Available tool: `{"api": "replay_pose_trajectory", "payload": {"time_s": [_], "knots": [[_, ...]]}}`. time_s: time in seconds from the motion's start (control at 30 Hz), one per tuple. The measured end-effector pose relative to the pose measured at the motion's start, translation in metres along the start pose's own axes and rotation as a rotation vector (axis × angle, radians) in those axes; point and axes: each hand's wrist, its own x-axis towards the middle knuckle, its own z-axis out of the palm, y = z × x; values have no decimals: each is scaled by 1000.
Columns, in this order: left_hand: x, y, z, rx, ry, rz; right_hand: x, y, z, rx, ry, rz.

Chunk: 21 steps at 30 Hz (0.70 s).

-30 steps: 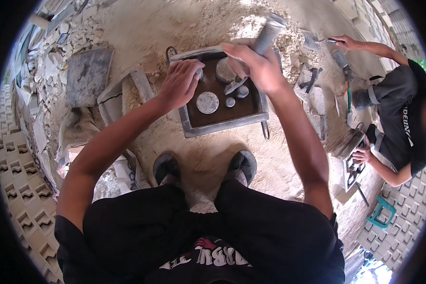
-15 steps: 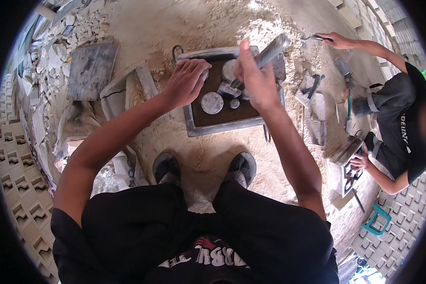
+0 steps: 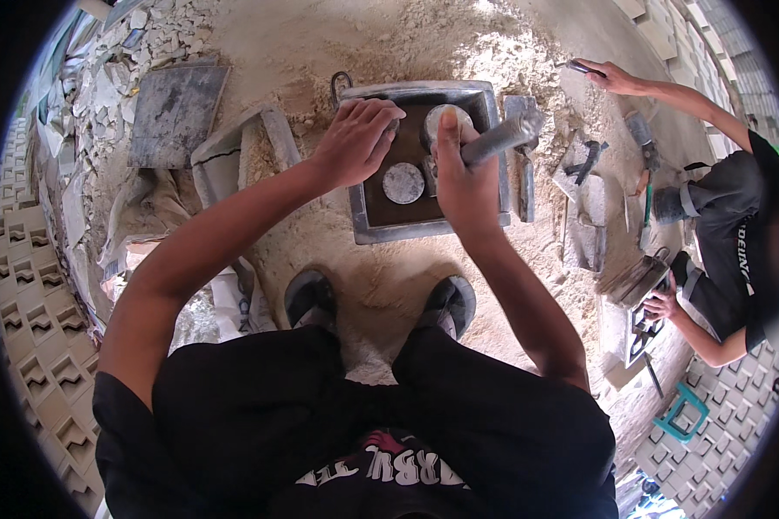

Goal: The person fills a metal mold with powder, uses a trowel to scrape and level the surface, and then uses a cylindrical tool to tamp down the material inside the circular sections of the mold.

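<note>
Mould: a square grey frame (image 3: 424,227) lay flat on the sandy ground, round grey discs (image 3: 403,182) inside
Left hand: (image 3: 355,143) fingers curled over the frame's far-left corner, apparently to steady it
Right hand: (image 3: 464,177) fist closed round a grey hammer handle (image 3: 502,138), poised over the mould's right half
Co-worker: crouched at the ground's right edge among tools
</note>
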Motion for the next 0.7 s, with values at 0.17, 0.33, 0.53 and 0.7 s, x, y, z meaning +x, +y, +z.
{"api": "replay_pose_trajectory", "payload": {"time_s": [0.17,0.33,0.53,0.7], "knots": [[-5,-4,-3,-8,7,3,-26,-28,-13,-5,-33,-113],[-5,-5,2,16,9,2,-35,-15,-14,-92,-164,4],[-6,-3,0,19,-10,-4,-38,-5,-23,-169,-135,-52],[-9,-4,-1,18,-15,-13,-30,-15,-35,363,-254,60]]}}
